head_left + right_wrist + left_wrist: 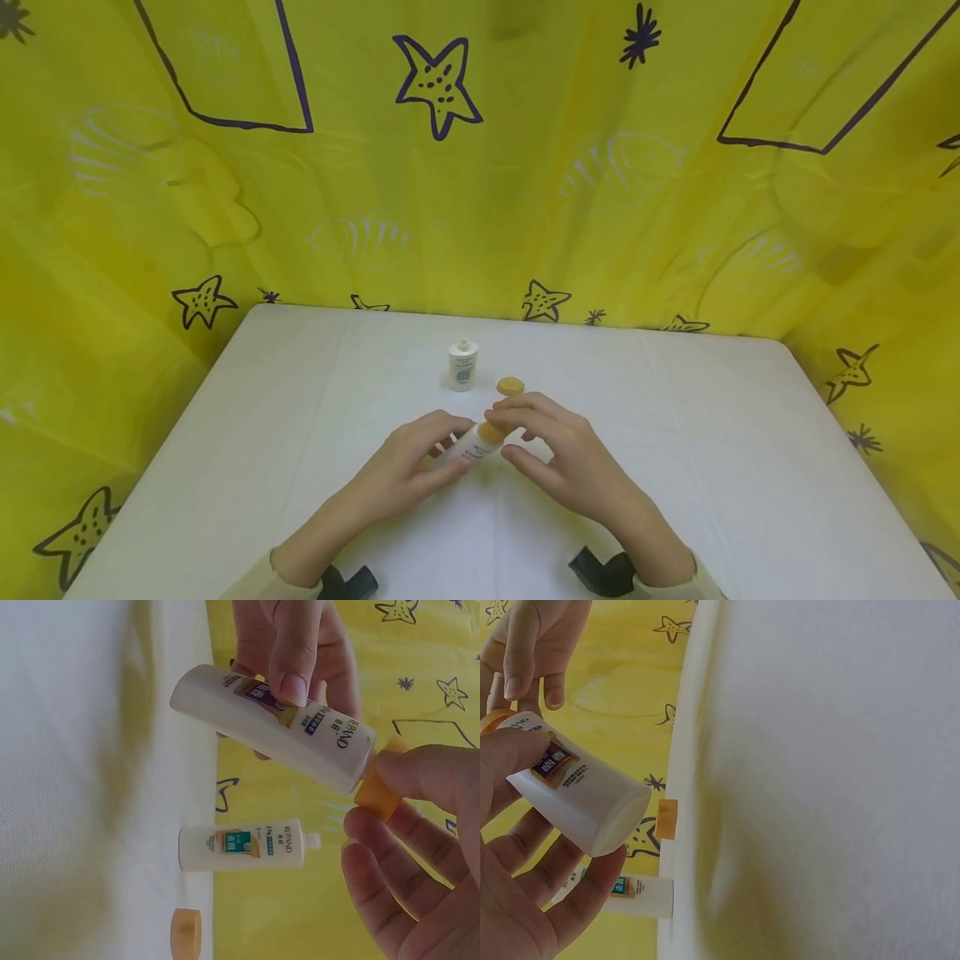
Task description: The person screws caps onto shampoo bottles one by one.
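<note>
A white shampoo-style bottle (199, 701) with a purple label lies tilted in my left hand (408, 462), which grips its body between thumb and fingers. Its orange cap (379, 793) sits on the neck end, pointing up and right in the head view. At that cap, the thumb and fingers of my right hand (566, 450) pinch its sides. Behind the hands, a second white bottle (462, 368) with a teal label stands upright, its narrow neck uncovered. A loose orange cap (511, 386) rests on the table just beyond my right fingertips.
The hands are over a white-covered table (225, 467). A yellow curtain (480, 200) with starfish and fish drawings hangs along the table's back and sides. Dark wrist-worn mounts (603, 573) show under both forearms near the front.
</note>
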The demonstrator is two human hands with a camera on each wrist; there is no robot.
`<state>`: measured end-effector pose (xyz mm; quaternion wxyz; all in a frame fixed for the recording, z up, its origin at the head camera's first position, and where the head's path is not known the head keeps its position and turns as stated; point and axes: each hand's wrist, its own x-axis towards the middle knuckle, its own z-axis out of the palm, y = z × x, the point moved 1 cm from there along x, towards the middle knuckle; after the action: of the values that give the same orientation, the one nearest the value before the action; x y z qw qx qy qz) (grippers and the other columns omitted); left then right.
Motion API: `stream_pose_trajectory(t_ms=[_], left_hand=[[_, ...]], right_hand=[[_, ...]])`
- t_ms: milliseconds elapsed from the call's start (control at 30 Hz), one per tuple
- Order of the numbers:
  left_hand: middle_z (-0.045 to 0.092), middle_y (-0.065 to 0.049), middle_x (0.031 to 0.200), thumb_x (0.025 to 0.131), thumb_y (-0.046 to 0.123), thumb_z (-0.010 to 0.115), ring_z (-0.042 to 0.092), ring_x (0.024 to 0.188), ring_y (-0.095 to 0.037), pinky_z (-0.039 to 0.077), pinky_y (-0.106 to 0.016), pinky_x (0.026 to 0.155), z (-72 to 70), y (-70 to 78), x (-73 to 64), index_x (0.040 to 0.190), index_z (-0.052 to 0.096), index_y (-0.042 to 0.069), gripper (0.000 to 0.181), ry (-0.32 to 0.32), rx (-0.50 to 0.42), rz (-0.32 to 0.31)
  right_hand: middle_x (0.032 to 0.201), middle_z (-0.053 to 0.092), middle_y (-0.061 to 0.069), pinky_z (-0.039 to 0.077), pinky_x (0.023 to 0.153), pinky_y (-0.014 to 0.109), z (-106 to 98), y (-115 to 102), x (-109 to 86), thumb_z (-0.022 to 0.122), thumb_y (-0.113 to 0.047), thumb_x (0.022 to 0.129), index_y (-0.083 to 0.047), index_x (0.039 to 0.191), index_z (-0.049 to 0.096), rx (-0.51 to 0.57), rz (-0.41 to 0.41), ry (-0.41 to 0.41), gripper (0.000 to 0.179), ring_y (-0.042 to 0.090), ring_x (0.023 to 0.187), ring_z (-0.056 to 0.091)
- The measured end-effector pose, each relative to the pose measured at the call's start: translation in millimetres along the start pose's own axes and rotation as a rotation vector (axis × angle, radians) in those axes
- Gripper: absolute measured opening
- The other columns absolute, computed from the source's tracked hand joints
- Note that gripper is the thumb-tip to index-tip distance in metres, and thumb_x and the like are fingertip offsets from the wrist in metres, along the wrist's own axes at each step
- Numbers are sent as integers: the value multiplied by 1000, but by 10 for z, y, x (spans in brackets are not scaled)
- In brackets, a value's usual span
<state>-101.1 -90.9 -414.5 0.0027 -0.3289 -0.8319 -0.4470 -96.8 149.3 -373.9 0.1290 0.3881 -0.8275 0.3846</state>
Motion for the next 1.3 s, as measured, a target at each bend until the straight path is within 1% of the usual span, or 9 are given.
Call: stream_pose_trajectory(t_ms=[67, 267, 400, 533, 633, 867, 1067, 1167, 1300], left_hand=[[63, 15, 114, 93, 22, 72, 61, 94, -5, 56, -25, 79, -9, 6, 0, 123, 62, 26, 32, -5, 1, -24], [63, 15, 112, 92, 20, 72, 62, 94, -5, 56, -26, 78, -21, 1, -1, 122, 62, 25, 32, 1, -1, -26], [63, 15, 112, 93, 20, 72, 62, 93, -5, 56, -26, 78, -25, -5, -2, 121, 62, 25, 31, 1, 1, -28], [63, 14, 112, 93, 20, 72, 62, 93, -5, 56, -26, 78, -19, -8, -5, 122, 62, 24, 31, -3, 5, -21], [64, 14, 113, 93, 20, 72, 62, 94, -5, 56, -25, 78, -12, -4, -4, 122, 62, 24, 32, -6, 7, -16], [63, 16, 112, 93, 21, 72, 61, 94, -4, 56, -25, 78, -7, 1, -1, 124, 62, 27, 33, -5, 8, -18], [63, 15, 112, 94, 23, 71, 61, 93, -4, 55, -25, 78, 2, 1, -9, 124, 62, 27, 31, -2, 14, 6], [63, 15, 111, 94, 23, 70, 60, 93, -4, 55, -25, 78, 11, -2, -16, 123, 62, 27, 31, 3, 22, 23], [63, 15, 111, 94, 21, 70, 60, 93, -4, 55, -25, 78, 23, 4, -20, 123, 62, 28, 31, 12, 27, 46]], right_hand=[[125, 64, -2, 57, 77, 23, 1, 3, 5, 74, -3, 87, -16, 124, 67, 7, -5, 1, 40, 14, 111, 63], [126, 64, -1, 54, 81, 17, 8, 3, 15, 71, 8, 84, -16, 125, 67, -18, -22, 8, 48, 17, 113, 63], [123, 65, -3, 50, 90, 15, 7, 1, 19, 70, 10, 84, -16, 123, 68, -46, -25, 7, 47, 20, 119, 61], [121, 65, -3, 49, 94, 16, 6, 0, 14, 70, 9, 85, -16, 121, 69, -48, -26, 6, 44, 20, 119, 61], [121, 65, -1, 50, 91, 16, 6, 2, 10, 72, 8, 85, -15, 120, 69, -40, -27, 7, 42, 21, 118, 62], [124, 64, 1, 55, 78, 18, 4, 14, 12, 75, 4, 84, -14, 121, 69, 20, -24, 3, 41, 15, 106, 65], [126, 64, 0, 57, 77, 22, 5, 22, 1, 78, -8, 85, -18, 118, 69, 17, -13, 4, 36, 19, 116, 62], [127, 64, -1, 57, 82, 24, 14, 24, -5, 78, -13, 86, -19, 115, 70, -7, -19, 12, 31, 20, 119, 61], [126, 65, -1, 51, 97, 25, 23, 23, -9, 79, -18, 86, -19, 111, 71, -60, -32, 40, 26, 20, 120, 61]])
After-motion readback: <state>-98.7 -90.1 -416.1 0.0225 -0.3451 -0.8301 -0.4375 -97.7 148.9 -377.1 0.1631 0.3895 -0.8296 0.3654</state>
